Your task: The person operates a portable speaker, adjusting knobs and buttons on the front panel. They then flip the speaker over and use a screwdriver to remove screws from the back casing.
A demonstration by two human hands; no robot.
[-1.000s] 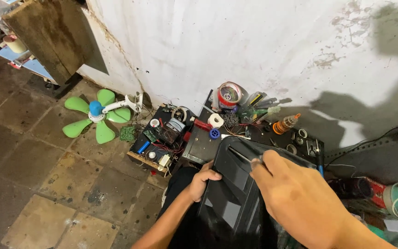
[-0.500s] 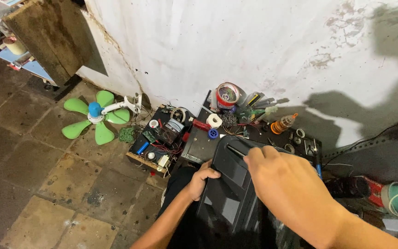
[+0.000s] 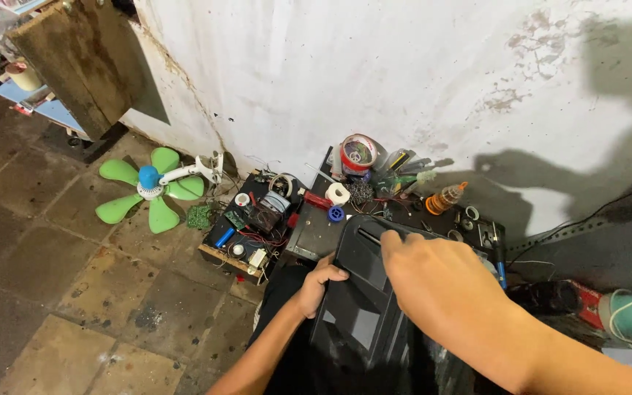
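Note:
A black plastic device casing stands tilted on my lap, its back panel facing me. My left hand grips its left edge, fingers curled over the rim. My right hand rests on the casing's upper right part, fingers closed near a slot at the top; whether it holds a small tool is hidden by the hand itself.
A green fan blade with blue hub lies on the tiled floor at left. A wooden tray of electronic parts, a tape roll, an orange bottle and tools crowd the base of the white wall. A teal object sits at right.
My right hand has slid left and slightly down along the casing's top. The left hand has stayed on the left edge.

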